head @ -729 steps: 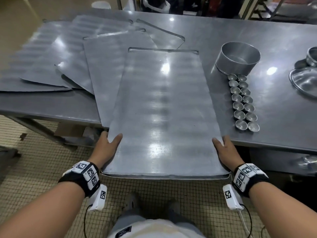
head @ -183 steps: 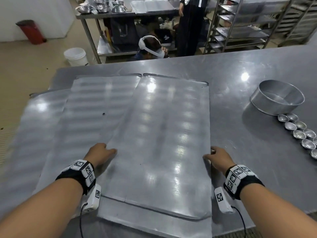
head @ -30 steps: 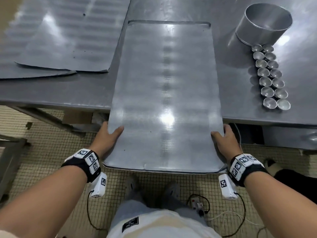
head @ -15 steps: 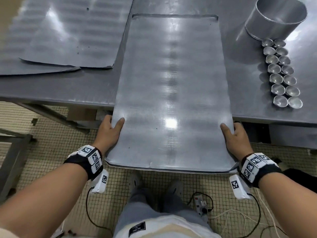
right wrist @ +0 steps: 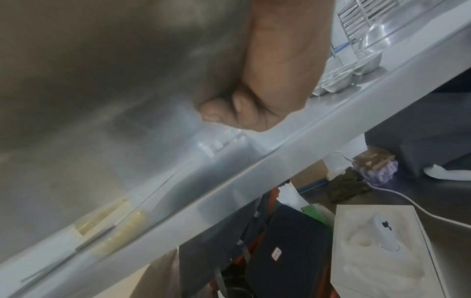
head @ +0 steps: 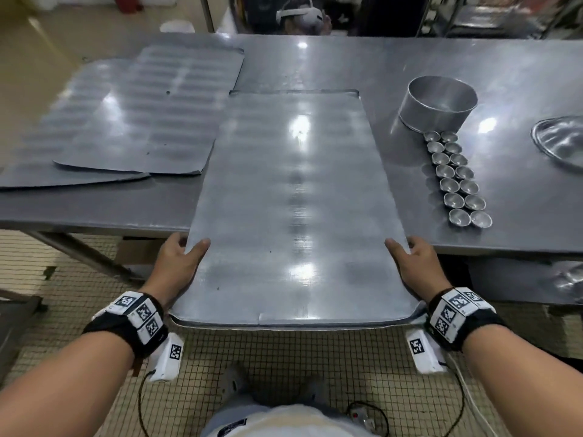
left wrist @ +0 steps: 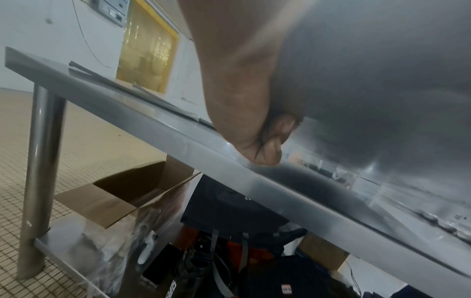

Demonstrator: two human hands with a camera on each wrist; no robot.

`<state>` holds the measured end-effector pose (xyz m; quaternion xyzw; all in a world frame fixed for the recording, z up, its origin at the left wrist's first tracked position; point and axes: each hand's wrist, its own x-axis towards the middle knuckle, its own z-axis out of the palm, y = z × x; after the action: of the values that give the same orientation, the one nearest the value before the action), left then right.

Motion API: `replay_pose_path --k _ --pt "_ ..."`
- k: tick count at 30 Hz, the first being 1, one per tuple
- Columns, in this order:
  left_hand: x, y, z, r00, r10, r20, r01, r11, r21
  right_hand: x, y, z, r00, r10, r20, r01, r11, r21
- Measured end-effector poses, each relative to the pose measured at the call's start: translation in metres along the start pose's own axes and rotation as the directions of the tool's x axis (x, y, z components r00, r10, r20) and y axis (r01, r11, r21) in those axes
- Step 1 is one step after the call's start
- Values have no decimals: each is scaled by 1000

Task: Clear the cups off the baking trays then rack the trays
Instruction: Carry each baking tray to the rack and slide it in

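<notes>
Fourteen little cups stand in two rows of seven, at 3 o'clock on the table. One round tin sits at 1 o'clock. There are three flat trays: one big tray in the middle and two more trays at 10 o'clock. One shiny bowl peeks in at 3 o'clock. Two hands show.

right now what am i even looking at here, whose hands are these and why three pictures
No machine: a person wears three cameras. The head view looks down at both hands; each wrist view looks along one hand from below. The left hand and right hand each grip a long side of a bare baking tray, thumbs on top, fingers curled underneath. Its near end sticks out past the steel table. More trays lie at the left. On the right stand small metal cups in two rows, beside a round tin.
</notes>
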<state>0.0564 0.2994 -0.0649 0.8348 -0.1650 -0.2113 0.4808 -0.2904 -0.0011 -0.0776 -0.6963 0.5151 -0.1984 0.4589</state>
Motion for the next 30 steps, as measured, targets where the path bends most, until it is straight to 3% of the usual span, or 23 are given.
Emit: replay_pose_path --k 7,14,19,24,30 --pt "3 36 -33 982 129 -134 -131 991 -6 5 -71 -4 988 -149 -32 149 989 7" --pt "25 69 -133 911 233 -339 -251 968 -7 37 -179 42 925 -374 -61 377 924 59" --pt "31 80 -228 809 290 -510 -309 950 50 35 -272 102 850 -525 -38 525 840 134" --pt "19 75 -316 702 290 -651 -284 952 117 29 -348 177 785 -617 60 586 771 249" --pt "-14 55 -396 558 237 -795 -219 966 135 13 -421 260 659 -734 165 654 667 356"
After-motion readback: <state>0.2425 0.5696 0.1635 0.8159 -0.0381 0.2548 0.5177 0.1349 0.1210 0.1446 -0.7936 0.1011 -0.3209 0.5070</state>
